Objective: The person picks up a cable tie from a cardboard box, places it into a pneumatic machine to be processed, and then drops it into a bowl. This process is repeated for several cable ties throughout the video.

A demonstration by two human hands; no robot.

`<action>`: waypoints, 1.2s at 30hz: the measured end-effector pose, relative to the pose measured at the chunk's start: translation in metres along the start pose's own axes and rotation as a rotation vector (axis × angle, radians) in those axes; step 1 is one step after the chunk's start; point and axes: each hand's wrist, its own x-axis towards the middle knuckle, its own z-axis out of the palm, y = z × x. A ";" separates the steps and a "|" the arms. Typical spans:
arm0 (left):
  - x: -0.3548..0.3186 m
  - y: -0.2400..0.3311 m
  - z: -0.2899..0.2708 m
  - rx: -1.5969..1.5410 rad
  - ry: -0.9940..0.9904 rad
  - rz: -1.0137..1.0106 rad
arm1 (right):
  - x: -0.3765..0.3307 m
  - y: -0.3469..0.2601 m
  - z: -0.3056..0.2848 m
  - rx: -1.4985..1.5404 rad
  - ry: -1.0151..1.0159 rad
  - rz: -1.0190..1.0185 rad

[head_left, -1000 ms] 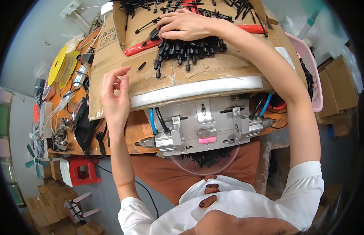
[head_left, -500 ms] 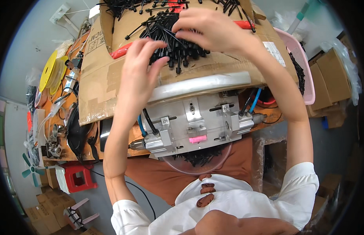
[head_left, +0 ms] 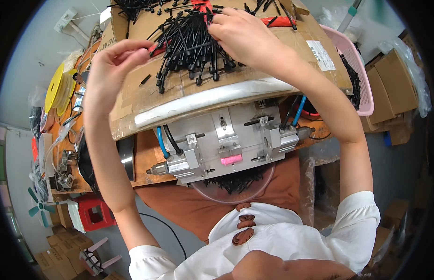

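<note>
Left hand (head_left: 115, 63), upper left of frame: thumb and fingers bent toward each other, tips nearly together; I can't make out whether anything is pinched there. Right hand (head_left: 247, 37), top centre: fingers curled at the right flank of the pile of black rods (head_left: 189, 49); the palm faces away from me, so I can't say if a rod is gripped. Pile lies between the hands at upper centre, capped ends mostly toward me. One small loose black piece (head_left: 145, 80) lies apart, lower left of the pile. I note all of it on cardboard (head_left: 331, 84), with red tape (head_left: 284, 22) across it and a white padded strip (head_left: 212, 101) along its near edge. Below, mid-frame: metal fixture (head_left: 247, 137) bearing a pink block (head_left: 231, 159). Lower centre: clear tub (head_left: 231, 201) of black pieces. Upper right: pink basket (head_left: 367, 95).
</note>
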 end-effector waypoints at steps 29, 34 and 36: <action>-0.216 -0.006 0.220 0.682 0.036 0.131 | -0.134 -0.061 -0.101 1.380 0.540 0.779; -0.219 -0.004 0.213 0.686 -0.015 0.072 | -0.137 -0.111 -0.095 1.183 0.416 0.900; -0.211 0.004 0.201 0.741 -0.055 0.081 | -0.152 -0.141 -0.081 0.932 0.272 0.806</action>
